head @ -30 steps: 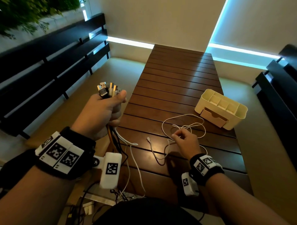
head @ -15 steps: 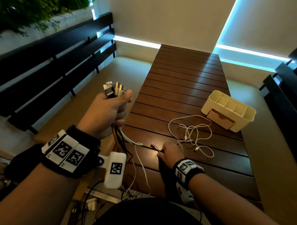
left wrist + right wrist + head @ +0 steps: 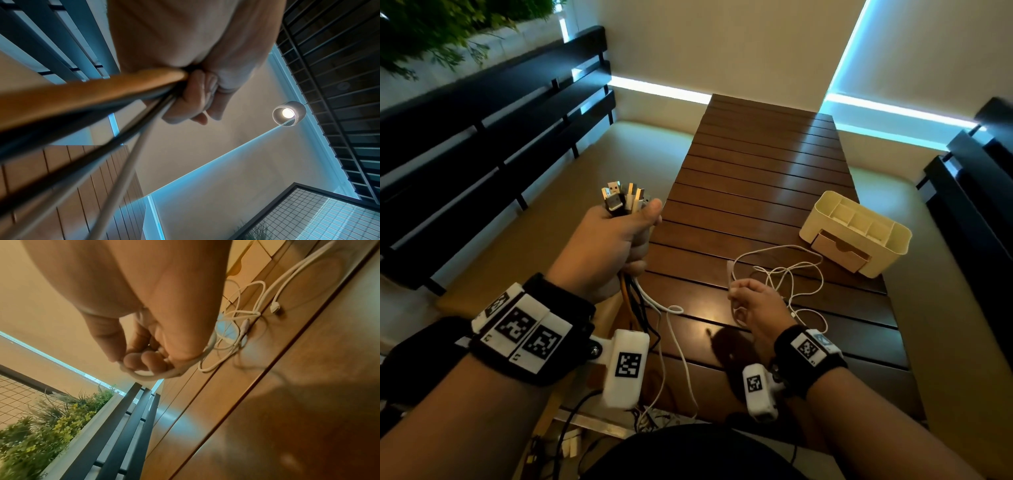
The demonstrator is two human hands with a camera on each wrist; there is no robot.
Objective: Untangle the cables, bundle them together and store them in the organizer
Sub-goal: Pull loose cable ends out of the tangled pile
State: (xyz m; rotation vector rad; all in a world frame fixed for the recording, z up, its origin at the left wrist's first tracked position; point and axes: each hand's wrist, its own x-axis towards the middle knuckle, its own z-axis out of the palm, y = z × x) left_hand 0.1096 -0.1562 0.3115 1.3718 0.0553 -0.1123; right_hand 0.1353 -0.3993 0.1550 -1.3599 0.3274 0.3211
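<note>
The cream organizer (image 3: 893, 240) on the worktop (image 3: 756, 178) shows empty compartments. Left hand (image 3: 609, 253) fingers clench the cable bundle (image 3: 625, 200); right hand (image 3: 755, 306) fingers pinch the white cable (image 3: 804, 270).

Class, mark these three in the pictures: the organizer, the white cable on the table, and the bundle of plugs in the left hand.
organizer (image 3: 893, 245): head view, on its right outer wall.
white cable (image 3: 820, 274): head view, on the loop lying on the table.
bundle of plugs (image 3: 625, 198): head view, on the plug ends above the fist.
</note>
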